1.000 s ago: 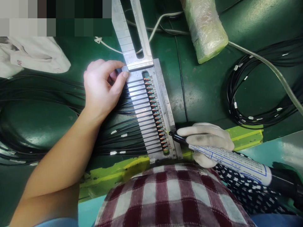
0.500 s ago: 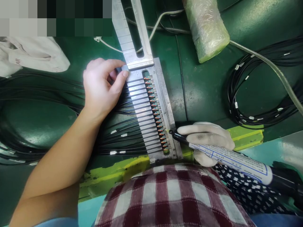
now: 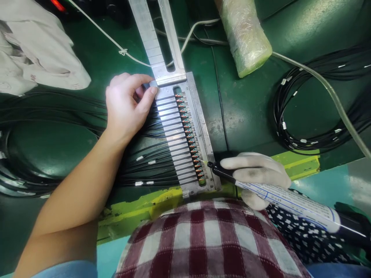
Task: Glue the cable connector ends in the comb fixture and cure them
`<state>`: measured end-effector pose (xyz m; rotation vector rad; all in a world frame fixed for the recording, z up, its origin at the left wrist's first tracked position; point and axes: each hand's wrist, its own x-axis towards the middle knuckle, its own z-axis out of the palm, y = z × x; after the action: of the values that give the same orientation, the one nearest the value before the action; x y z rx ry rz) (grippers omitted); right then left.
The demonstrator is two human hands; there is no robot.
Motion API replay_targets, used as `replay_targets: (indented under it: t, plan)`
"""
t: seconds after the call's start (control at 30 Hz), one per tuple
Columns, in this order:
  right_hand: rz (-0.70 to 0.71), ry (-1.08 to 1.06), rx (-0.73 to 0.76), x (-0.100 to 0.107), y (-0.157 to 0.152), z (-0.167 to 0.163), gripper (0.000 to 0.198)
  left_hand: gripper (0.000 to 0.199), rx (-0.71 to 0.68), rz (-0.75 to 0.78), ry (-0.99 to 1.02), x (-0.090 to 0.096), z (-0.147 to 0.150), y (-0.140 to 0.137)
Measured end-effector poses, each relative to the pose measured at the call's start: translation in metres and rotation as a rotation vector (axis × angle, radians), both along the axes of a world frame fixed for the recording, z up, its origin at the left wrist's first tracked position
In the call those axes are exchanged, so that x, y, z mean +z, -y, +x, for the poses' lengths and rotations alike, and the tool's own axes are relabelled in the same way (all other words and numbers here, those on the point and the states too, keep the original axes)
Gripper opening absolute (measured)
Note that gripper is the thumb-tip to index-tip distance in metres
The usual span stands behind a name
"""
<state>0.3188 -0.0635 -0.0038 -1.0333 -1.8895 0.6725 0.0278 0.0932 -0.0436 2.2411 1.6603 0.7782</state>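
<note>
My left hand (image 3: 127, 100), bare, pinches the upper left corner of a metal cable fixture (image 3: 203, 129) between thumb and forefinger. Across the fixture lie several black cables (image 3: 171, 142) side by side, their stripped ends meeting a row of small connectors (image 3: 191, 135) over a slot. In a white glove, my right hand (image 3: 257, 170) is wrapped round a labelled dispensing syringe (image 3: 290, 200) with a black nozzle. Its thin yellowish tip points left at the lower connectors; whether it touches one I cannot tell. The fixture's slotted lid (image 3: 176, 46) stands swung away at the top.
Coiled black cables (image 3: 278, 116) with white tags lie at right, and more cable loops (image 3: 52, 177) at left. A plastic-wrapped roll (image 3: 246, 42) stands beyond the fixture. White cloth (image 3: 55, 65) lies upper left. A pale hose (image 3: 333, 88) crosses the green table at right.
The syringe and my right hand have shifted slightly right and down, the tip still near the lower connectors. My left hand keeps its hold. The whole view has shifted a little.
</note>
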Motion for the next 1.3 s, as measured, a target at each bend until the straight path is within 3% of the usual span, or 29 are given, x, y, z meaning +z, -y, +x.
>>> replay_targets:
  t: [0.13, 0.43, 1.3]
  plan:
    - [0.072, -0.034, 0.038, -0.005, 0.001, -0.002, 0.011, 0.029, -0.013, 0.013, -0.003, -0.001, -0.001, -0.001]
    - [0.076, -0.106, 0.052, -0.019, 0.001, -0.002, 0.019, 0.029, -0.009, 0.011, -0.007, -0.001, -0.001, -0.001]
    - [0.075, -0.098, 0.044, -0.010, -0.003, -0.004, 0.018, 0.026, 0.014, -0.006, 0.020, 0.001, 0.001, 0.001]
